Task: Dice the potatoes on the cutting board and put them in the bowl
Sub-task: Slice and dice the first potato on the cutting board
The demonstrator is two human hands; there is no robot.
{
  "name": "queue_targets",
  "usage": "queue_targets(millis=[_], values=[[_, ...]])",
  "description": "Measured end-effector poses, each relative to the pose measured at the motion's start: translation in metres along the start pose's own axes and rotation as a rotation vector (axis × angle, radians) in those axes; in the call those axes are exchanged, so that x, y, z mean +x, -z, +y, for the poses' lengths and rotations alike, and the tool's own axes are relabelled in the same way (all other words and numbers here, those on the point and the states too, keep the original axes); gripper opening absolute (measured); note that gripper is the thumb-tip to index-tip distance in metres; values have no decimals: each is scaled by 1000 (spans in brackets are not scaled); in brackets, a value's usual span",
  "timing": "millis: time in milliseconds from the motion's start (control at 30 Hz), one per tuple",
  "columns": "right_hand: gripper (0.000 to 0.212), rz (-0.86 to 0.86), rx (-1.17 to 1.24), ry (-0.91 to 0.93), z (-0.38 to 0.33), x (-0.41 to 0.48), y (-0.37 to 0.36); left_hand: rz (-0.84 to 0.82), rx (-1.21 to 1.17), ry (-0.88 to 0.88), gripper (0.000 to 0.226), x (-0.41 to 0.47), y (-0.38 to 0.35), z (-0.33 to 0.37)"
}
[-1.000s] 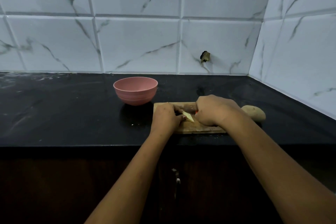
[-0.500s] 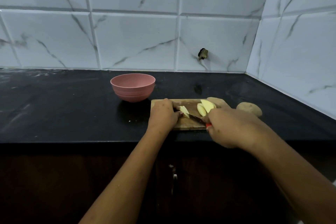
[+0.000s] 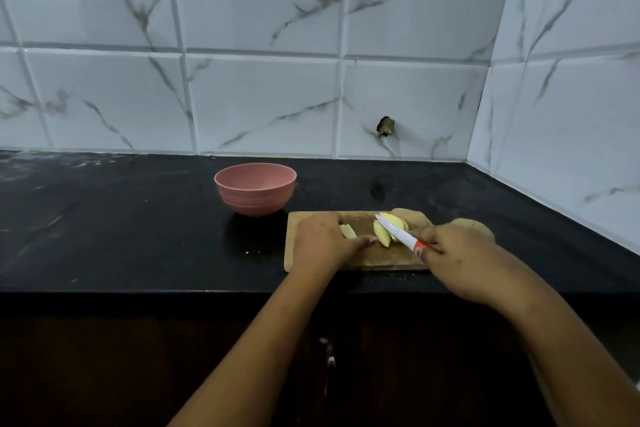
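Since half a second back, we see blade lifted off board and swung right, away from left-hand piece. We note right grip (image 3: 460, 255) wrapped round red handle of knife (image 3: 403, 237), blade tilted toward upper left. We find left grip (image 3: 323, 243) curled over potato wedge (image 3: 348, 231), pinning it on cutting board (image 3: 363, 262) at frame centre. Under blade, cut slices (image 3: 383, 236). Right of board, whole potato (image 3: 479, 225) on tabletop (image 3: 138, 236). Upper left of board, pink bowl (image 3: 255, 189), inside hidden.

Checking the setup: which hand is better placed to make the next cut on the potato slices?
Right, probably. The right hand grips the knife, its blade over the potato slices on the cutting board. The left hand rests on the board, holding no tool.
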State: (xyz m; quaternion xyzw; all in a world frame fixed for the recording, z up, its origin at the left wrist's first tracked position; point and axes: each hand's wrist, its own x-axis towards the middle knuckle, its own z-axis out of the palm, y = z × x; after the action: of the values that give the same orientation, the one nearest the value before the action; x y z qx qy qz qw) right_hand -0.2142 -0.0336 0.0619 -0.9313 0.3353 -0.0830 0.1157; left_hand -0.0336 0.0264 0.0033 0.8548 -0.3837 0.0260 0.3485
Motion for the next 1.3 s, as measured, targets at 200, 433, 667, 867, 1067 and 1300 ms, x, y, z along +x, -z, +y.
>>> queue_targets(millis=[200,433,667,867,1067,1300], values=[[33,40,141,-26,5,17,-23,-75,-10,-23,47,12,-1,4],[39,74,101,-5,0,19,-37,-267,-91,-33,43,29,20,-11],[45,150,-53,28,-26,14,-45,-130,-71,-67,32,22,13,-18],[49,97,-243,-16,-42,21,-50,-88,-24,-70,26,22,6,-18],[47,-47,-367,-15,-71,32,-51,-75,-49,-75,23,23,6,-19],[50,99,-315,4,-56,22,-44,-80,-57,-62,26,20,9,-18]])
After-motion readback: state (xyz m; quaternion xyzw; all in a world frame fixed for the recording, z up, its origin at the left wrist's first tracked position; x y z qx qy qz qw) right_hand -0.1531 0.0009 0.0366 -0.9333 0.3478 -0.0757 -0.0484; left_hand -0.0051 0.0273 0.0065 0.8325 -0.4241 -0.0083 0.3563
